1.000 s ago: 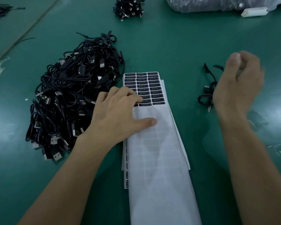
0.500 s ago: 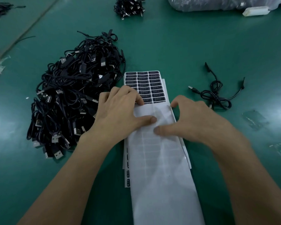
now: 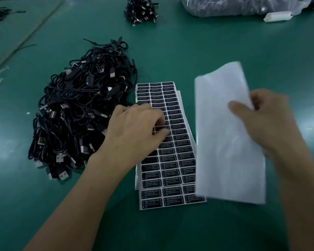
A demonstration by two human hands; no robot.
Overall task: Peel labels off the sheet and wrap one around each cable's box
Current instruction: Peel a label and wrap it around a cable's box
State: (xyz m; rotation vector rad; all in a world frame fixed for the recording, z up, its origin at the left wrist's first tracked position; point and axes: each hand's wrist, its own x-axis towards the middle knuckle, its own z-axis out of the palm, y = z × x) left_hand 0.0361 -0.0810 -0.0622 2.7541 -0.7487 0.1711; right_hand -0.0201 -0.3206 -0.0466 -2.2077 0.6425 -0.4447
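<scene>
Label sheet (image 3: 178, 160), black labels printed "LED CONTROLLER" in three columns, lies flat at the centre of the green table (image 3: 207, 51), on top of at least one more sheet whose edges show beneath it. The left hand (image 3: 134, 131) rests on the sheet's left column, fingers curled, thumb and forefinger pinching the edge of one label (image 3: 159, 126), which appears just lifted. At 3 o'clock of the sheet, the right hand (image 3: 265, 120) grips a blank white liner sheet (image 3: 225, 142), raised off the table and motion-blurred. At 9 o'clock lies the pile of black USB cables (image 3: 80, 109), touching the sheet's upper left edge; their boxes cannot be picked out singly. At 12 o'clock, well apart, sits a smaller cable bundle (image 3: 140, 9); at 1 o'clock, a plastic bag (image 3: 243, 6) with a white oblong (image 3: 277, 16) beside it.

Step judged in hand: peeling the first label, with no cable yet held. The next move likely calls for putting the liner aside, freeing the label cleanly, and drawing one cable from the pile to wrap its box.
</scene>
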